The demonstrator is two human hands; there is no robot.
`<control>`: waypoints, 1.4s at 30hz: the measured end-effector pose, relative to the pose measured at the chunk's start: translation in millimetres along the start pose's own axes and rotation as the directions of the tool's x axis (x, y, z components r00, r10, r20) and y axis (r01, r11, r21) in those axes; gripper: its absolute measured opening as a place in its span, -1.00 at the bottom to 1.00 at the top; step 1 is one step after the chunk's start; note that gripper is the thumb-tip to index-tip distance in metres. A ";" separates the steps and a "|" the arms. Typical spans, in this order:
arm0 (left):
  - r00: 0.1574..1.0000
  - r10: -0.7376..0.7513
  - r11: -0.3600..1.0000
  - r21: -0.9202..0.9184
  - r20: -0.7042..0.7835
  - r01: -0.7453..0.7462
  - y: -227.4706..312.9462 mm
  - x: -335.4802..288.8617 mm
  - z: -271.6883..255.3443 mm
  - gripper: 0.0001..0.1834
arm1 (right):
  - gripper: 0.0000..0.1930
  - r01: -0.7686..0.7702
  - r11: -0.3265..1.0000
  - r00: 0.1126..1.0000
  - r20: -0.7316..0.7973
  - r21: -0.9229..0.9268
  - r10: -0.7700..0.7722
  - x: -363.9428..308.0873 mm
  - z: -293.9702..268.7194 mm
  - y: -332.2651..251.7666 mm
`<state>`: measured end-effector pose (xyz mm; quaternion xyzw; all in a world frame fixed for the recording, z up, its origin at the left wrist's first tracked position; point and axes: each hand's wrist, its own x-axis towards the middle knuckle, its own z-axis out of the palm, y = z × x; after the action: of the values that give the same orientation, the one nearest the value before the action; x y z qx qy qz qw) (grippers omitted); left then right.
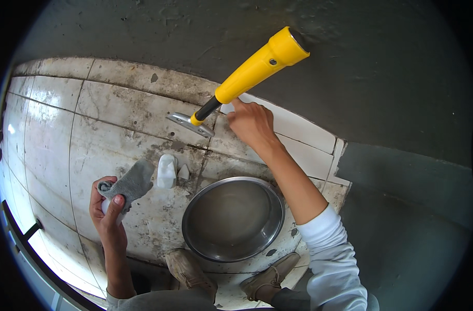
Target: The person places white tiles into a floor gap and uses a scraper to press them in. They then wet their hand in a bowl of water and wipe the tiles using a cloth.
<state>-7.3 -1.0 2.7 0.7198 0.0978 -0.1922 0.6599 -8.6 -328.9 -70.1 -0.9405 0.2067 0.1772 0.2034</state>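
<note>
Gripping grey knitted cloth (135, 179) above tiled floor (104, 140): left hand (109, 217), fingers wrapping it; right hand (253, 122) is resting beside yellow-handled scraper (254, 66), fingers partly hidden, grip indeterminable; metal basin (278, 210) is standing nearby

The scraper handle (254, 68) is yellow, the cloth (134, 181) grey, the tiles (112, 106) blotchy white.

A: Right hand (252, 123)?
B: From where I stand, fingertips partly hidden behind the yellow-handled scraper (254, 70); contact undetermined.
A: Left hand (108, 222)?
B: Its thumb (114, 208) and a grey cloth (133, 180) cover most of a white object (106, 206); shape unresolved.
A: Basin (277, 213) bottom?
B: Obscured by cloudy water (228, 212).
</note>
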 end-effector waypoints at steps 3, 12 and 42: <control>1.000 0.025 1.000 -0.006 -0.010 -0.025 3.2 1.0 -0.7 -0.57 | -0.40 -0.009 0.993 1.000 0.016 -0.116 0.011 -9.2 -7.2 8.7; 1.000 0.000 1.000 -0.021 -0.004 0.000 -2.3 2.4 -5.5 -0.57 | -0.45 -0.031 1.000 0.998 -0.046 -0.003 0.031 0.4 1.5 1.2; 0.999 -0.002 1.000 0.024 -0.038 0.003 -5.3 0.9 -4.5 -0.53 | -0.41 -0.103 0.984 0.990 -0.086 0.143 0.116 -7.9 2.6 20.5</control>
<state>-8.0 4.0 -2.2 0.7311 0.1090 -0.1804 0.6489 -25.5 -342.2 -75.3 -0.9185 0.2793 0.1290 0.2483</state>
